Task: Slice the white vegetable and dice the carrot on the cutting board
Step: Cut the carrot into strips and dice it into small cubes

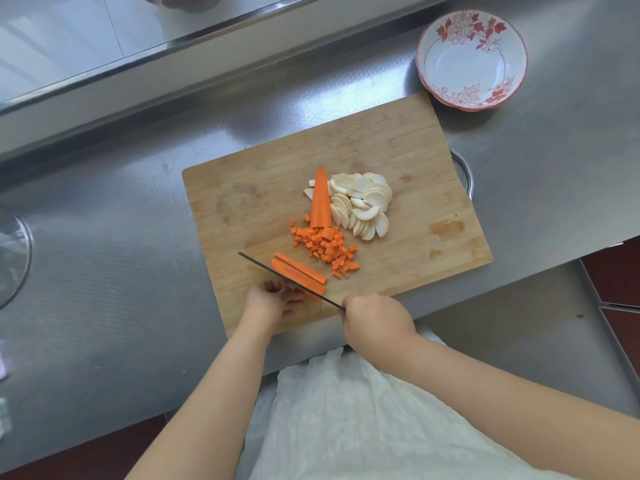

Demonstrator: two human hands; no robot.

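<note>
A wooden cutting board lies on the steel counter. White vegetable slices are heaped at its middle, with a carrot half lying beside them. Below that sits a pile of carrot dice. Long carrot strips lie near the board's front edge. My left hand holds the near end of those strips with curled fingers. My right hand grips the handle of a knife, whose thin blade runs lengthwise over the strips.
A white bowl with red flowers stands empty beyond the board's far right corner. A glass lid shows at the left edge. A raised steel ledge runs along the back. The counter's front edge is near my body.
</note>
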